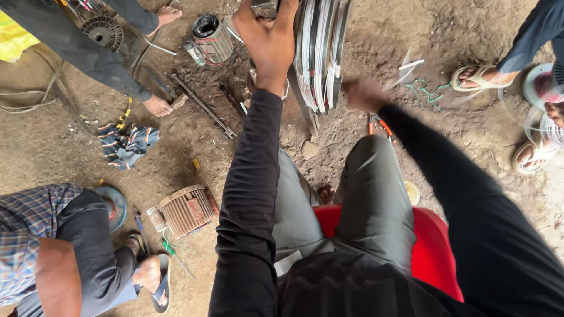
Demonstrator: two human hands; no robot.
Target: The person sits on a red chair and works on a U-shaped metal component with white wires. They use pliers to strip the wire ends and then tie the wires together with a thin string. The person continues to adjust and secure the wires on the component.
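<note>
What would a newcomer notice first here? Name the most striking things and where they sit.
The left hand grips the top of an upright winding frame wrapped in pale wire, top centre, while the right hand blurs beside it. A red stool glows under the seated person, and a ribbed electric motor lies on the dirt floor, lower left.

Seat (437, 246) was bright red, sleeves (249, 194) plain black, trousers (376, 194) grey-green. The wound coil (320, 53) was silvery white. Pliers (379, 124) had orange handles, the rag (126, 144) was blue striped, the neighbour's shirt (26, 229) blue checked, ground (76, 158) dusty brown.
</note>
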